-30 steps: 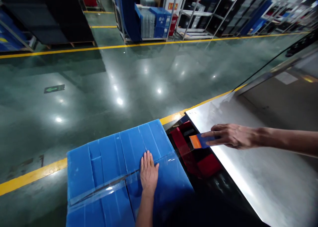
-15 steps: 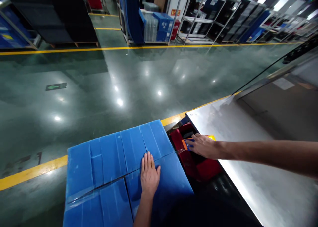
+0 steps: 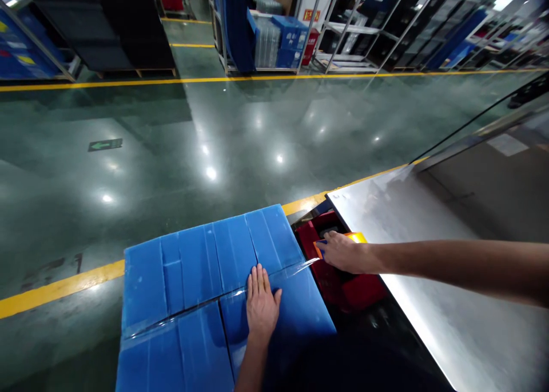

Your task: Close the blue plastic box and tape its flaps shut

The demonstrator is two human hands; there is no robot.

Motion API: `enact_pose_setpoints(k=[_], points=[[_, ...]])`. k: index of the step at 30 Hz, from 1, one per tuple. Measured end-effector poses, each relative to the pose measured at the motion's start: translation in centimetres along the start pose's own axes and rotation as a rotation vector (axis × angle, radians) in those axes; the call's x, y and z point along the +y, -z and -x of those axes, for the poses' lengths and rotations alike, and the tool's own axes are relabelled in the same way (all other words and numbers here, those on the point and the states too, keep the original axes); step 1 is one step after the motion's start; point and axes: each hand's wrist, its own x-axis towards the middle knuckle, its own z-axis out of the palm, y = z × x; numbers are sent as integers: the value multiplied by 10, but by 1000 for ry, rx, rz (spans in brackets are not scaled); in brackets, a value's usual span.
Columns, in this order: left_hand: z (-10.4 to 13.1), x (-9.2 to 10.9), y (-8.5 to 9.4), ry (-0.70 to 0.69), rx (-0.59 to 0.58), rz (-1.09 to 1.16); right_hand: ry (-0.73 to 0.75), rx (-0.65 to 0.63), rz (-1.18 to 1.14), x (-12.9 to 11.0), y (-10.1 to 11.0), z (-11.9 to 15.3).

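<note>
My left hand (image 3: 262,306) lies flat on top of a blue box (image 3: 189,277), fingers stretched out over the seam between its flaps. Clear packing tape (image 3: 300,267) runs along that seam and stretches past the box's right edge. At its far end my right hand (image 3: 341,251) is wrapped round an orange and blue tape dispenser (image 3: 355,237), which the fingers partly hide. The dispenser is just beyond the box's right side, above a red bin (image 3: 364,292).
A shiny metal tabletop (image 3: 429,289) lies to the right, beside the red bin. Yellow lines (image 3: 86,283) mark the green floor (image 3: 171,123). Across the aisle stand metal racks (image 3: 360,28) with blue boxes (image 3: 289,37) and a dark stack (image 3: 98,26) on a pallet.
My right hand has shifted slightly left and turned the dispenser. The tape between box and dispenser now shows as a taut, shiny strip. My left hand stays flat on the box; the view has shifted slightly.
</note>
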Motion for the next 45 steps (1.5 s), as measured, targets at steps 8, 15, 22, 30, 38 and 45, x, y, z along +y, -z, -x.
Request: enact_pose_setpoints(k=[8, 15, 22, 30, 38, 45], points=[[-1, 4, 1, 20, 17, 6, -15, -22, -35, 12, 6, 5], [11, -2, -6, -29, 55, -5, -26, -61, -29, 2, 2, -1], [31, -7, -5, -99, 129, -31, -27, -116, -61, -6, -16, -25], [46, 6, 7, -177, 170, -48, 6, -58, -236, 1, -56, -53], [-54, 102, -9, -541, -116, -2, -79, -13, -497, -18, -128, -39], [-88, 130, -42, -520, -561, -90, -259, 75, -786, -54, -163, 2]])
